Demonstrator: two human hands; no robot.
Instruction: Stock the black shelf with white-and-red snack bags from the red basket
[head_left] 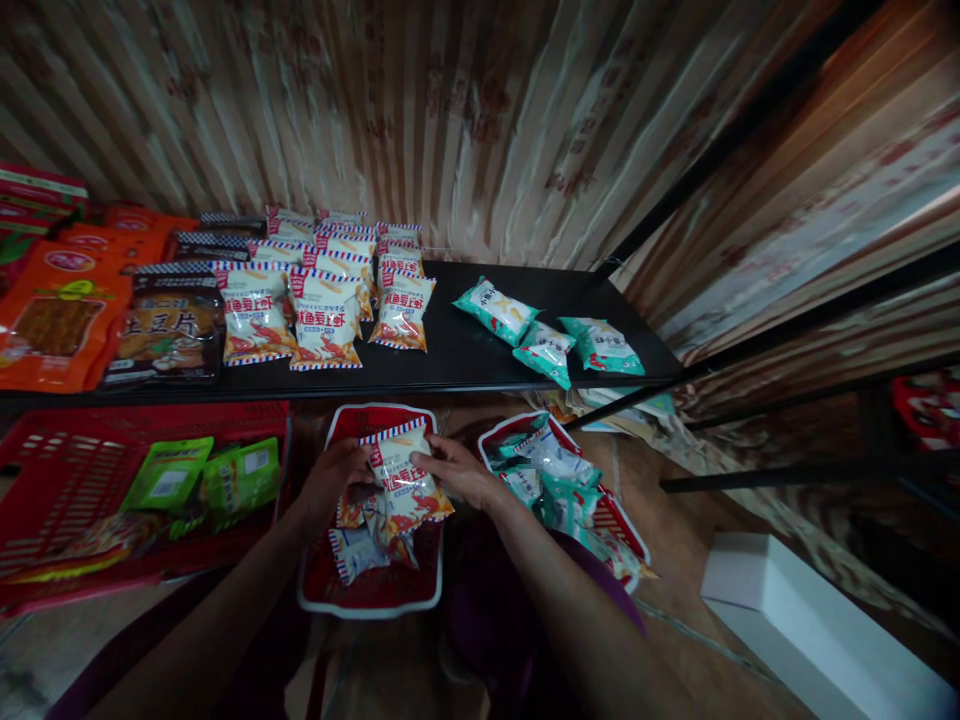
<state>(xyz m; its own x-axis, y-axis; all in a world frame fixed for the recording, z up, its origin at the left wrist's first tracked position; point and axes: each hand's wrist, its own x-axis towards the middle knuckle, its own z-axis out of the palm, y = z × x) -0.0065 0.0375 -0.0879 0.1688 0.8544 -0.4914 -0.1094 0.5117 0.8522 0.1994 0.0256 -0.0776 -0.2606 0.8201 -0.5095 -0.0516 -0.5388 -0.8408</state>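
My left hand [335, 478] and my right hand [459, 470] both grip a white snack packet with red-and-blue striped edges [401, 482], held just above a red tray with a white rim [367, 598]. More packets of the same kind [358, 548] lie in that tray under my hands. On the black shelf [457, 350] ahead, matching striped packets [325, 320] stand in rows. Three teal packets [545, 340] lie loose on the shelf's right part.
A second red tray [626, 530] full of teal packets sits right of my hands. A red basket [67, 480] with green packets [202, 480] stands at left. Orange [56, 320] and dark packets [171, 330] fill the shelf's left. A white box [810, 630] lies on the floor at right.
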